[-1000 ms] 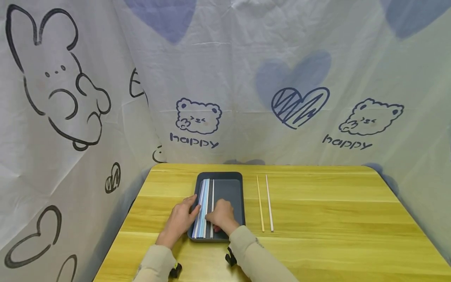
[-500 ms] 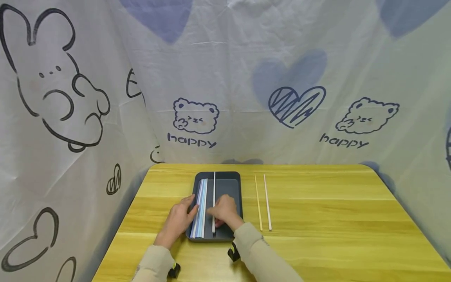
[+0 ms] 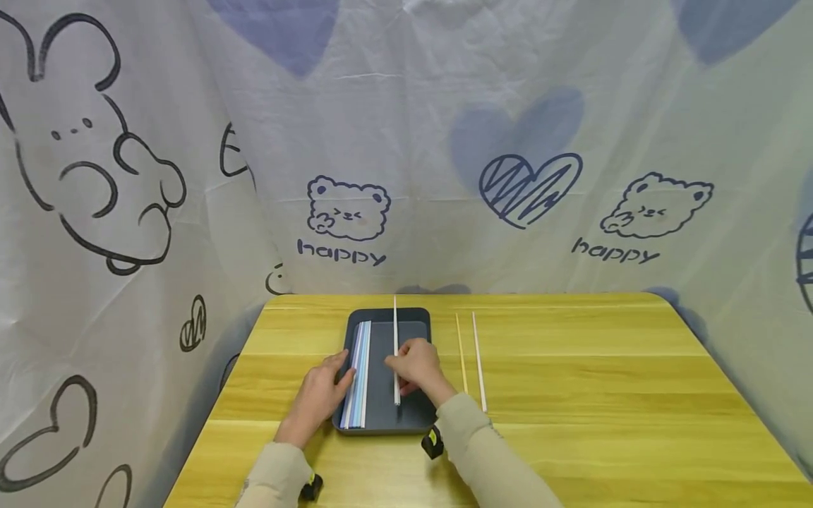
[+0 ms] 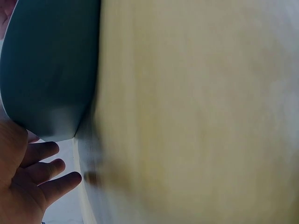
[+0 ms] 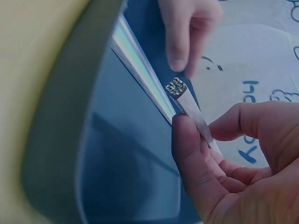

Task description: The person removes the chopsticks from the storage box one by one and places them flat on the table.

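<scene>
My right hand [image 3: 419,368] pinches a white chopstick [image 3: 396,321] between thumb and fingers above the dark tray [image 3: 383,416]. In the right wrist view its square, silver-and-black patterned end [image 5: 176,87] points towards the camera. A row of chopsticks [image 3: 360,374], white, light blue and purple, lies side by side along the tray's left side. My left hand [image 3: 320,391] rests at the tray's left rim with the thumb beside that row. Loosely extended fingers [image 4: 63,186] of this hand show past the tray's outer wall in the left wrist view.
On the wooden table [image 3: 603,395], right of the tray, lie a yellow chopstick [image 3: 461,349] and a white chopstick [image 3: 478,360], roughly parallel. A printed cloth [image 3: 432,141] hangs behind and to the left of the table.
My right hand has lifted the white chopstick off the tray's floor and carried it right, away from the row; its tip now reaches past the tray's far rim. The left hand stays at the tray.
</scene>
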`<action>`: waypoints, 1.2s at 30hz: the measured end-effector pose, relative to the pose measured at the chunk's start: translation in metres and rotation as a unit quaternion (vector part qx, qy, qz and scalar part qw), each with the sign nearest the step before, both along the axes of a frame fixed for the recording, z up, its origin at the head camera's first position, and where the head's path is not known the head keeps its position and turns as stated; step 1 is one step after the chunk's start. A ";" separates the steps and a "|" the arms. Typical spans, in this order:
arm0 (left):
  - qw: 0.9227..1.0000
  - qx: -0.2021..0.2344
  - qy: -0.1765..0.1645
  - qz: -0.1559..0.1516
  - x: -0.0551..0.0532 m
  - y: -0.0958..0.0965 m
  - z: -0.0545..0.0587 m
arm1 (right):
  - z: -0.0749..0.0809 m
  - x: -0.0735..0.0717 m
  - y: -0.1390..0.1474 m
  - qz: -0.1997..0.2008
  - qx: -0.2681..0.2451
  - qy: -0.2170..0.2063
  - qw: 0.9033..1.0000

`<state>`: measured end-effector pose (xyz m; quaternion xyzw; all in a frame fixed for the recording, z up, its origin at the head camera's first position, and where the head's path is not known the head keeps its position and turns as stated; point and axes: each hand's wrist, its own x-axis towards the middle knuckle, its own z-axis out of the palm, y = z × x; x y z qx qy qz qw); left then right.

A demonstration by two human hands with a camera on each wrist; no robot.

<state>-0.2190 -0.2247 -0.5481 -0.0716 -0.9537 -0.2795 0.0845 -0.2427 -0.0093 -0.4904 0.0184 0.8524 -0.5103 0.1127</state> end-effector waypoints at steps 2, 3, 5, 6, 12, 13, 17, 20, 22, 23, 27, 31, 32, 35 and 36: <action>1.000 0.000 -0.001 0.002 0.000 0.000 0.000 | 0.003 0.000 0.006 -0.004 -0.006 -0.001 1.000; 1.000 0.001 -0.002 0.003 0.001 0.000 0.000 | 0.004 -0.001 0.009 -0.005 -0.009 0.000 1.000; 1.000 0.000 -0.002 0.004 0.001 0.000 0.000 | 0.007 -0.002 0.016 -0.010 -0.010 -0.002 1.000; 1.000 0.000 -0.002 0.003 0.001 0.000 -0.001 | 0.008 -0.003 0.019 -0.013 -0.009 -0.004 1.000; 1.000 -0.004 0.001 0.000 0.002 -0.001 -0.002 | 0.007 -0.007 0.043 -0.034 -0.001 0.000 0.999; 1.000 -0.005 0.002 -0.001 0.002 -0.001 -0.003 | 0.006 -0.008 0.047 -0.036 0.000 0.001 0.999; 1.000 -0.006 0.007 -0.005 0.003 -0.001 -0.002 | 0.003 -0.009 0.064 -0.046 -0.004 0.005 0.999; 1.000 -0.003 0.011 -0.007 0.003 -0.001 -0.001 | -0.001 -0.010 0.075 -0.053 -0.006 0.003 0.999; 1.000 0.000 0.013 -0.008 0.003 0.000 -0.001 | -0.003 -0.011 0.083 -0.056 -0.004 0.001 0.998; 1.000 0.002 0.012 -0.007 0.003 0.000 0.000 | -0.003 -0.011 0.087 -0.058 -0.003 -0.002 0.998; 1.000 0.003 0.008 -0.005 0.002 0.000 -0.001 | -0.004 -0.012 0.102 -0.064 0.008 -0.003 0.998; 1.000 -0.005 0.007 -0.007 0.000 0.000 -0.002 | -0.006 -0.011 0.119 -0.072 0.016 -0.004 0.997; 1.000 -0.007 0.006 -0.008 0.000 0.000 -0.001 | -0.007 -0.011 0.123 -0.075 0.019 -0.004 0.997; 1.000 -0.009 0.007 -0.012 -0.001 -0.001 0.000 | -0.010 -0.010 0.135 -0.079 0.022 -0.002 0.997; 1.000 -0.009 0.007 -0.012 -0.001 -0.001 0.000 | -0.012 -0.010 0.139 -0.082 0.022 -0.003 0.996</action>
